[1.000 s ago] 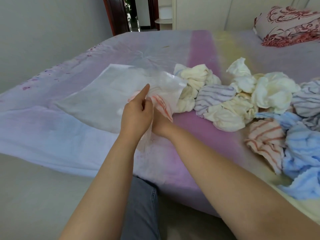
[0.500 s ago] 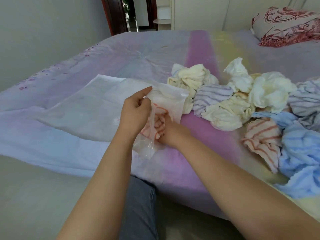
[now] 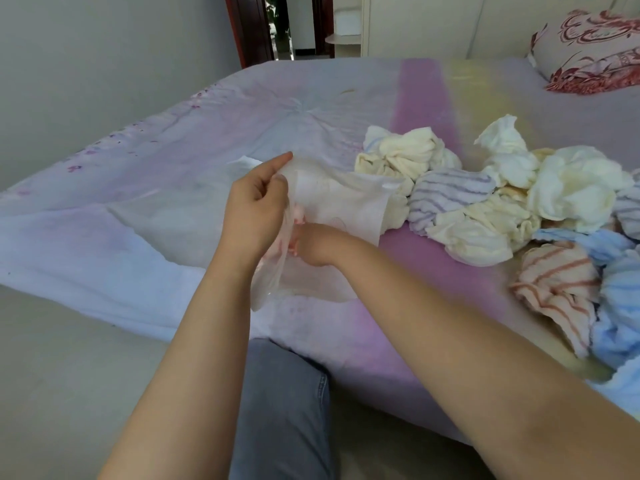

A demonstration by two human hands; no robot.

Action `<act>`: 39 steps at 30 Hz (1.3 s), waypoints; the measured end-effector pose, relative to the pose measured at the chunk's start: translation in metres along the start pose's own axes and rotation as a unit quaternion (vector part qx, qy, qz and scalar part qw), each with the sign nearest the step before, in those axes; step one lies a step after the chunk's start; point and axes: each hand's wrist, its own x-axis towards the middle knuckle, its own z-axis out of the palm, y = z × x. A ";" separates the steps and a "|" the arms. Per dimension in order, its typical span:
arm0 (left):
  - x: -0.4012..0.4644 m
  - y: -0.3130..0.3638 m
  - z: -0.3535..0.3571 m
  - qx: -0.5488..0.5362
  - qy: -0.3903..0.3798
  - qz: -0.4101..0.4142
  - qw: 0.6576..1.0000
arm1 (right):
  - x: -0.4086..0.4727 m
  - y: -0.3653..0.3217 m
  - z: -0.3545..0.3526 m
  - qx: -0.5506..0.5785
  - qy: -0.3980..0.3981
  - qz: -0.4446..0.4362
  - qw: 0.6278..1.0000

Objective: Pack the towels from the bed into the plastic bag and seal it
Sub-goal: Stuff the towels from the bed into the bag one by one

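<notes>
Nearest me, my left hand pinches the mouth edge of the plastic bag, which lies on the bed. My right hand is pushed inside with something pinkish; its grip is hidden, so I cannot tell. The film looks thin, limp and slippery; I would hold it by the rim. Beyond, on my right, the loose towels lie heaped, soft and light, touching the bag's far edge. A pillow sits farthest.

Clear plastic bag flat on bed; crumpled towels heaped beside.
</notes>
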 end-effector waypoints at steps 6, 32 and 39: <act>0.005 -0.013 0.005 -0.041 0.077 -0.006 0.996 | -0.062 0.050 0.036 -0.083 -0.055 0.022 0.995; -0.049 -0.009 0.116 0.115 -0.037 0.014 0.993 | -0.277 0.212 0.032 0.196 0.426 0.511 0.720; -0.049 -0.017 0.125 0.112 -0.055 -0.004 0.992 | -0.298 0.206 0.024 0.217 0.712 0.232 0.626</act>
